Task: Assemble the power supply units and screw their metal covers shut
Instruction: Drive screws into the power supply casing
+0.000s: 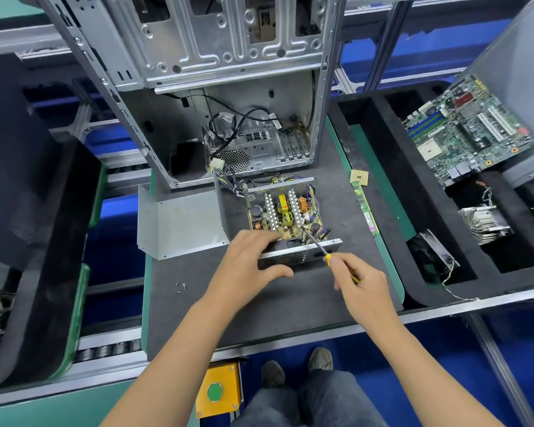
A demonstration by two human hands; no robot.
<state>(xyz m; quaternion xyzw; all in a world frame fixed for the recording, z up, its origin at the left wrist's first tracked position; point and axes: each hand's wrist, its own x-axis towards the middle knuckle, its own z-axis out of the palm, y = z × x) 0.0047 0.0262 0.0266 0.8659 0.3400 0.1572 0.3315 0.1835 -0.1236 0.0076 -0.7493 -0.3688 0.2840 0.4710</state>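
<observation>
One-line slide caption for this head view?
Left hand steadies the open power supply; right hand works a screwdriver inside.

A dark grey foam mat point(228, 318) on a green-edged pallet carried the work. On it, toward the far side, an empty computer case point(216, 87) was stood. Near it, at the centre, an open power supply unit point(285, 217) was laid, with its loose metal cover point(179, 223) just to the left. Three small screws point(181, 286) were scattered near the left edge. At the right edge a memory stick point(364, 211) and a processor chip point(359, 177) were placed.
</observation>
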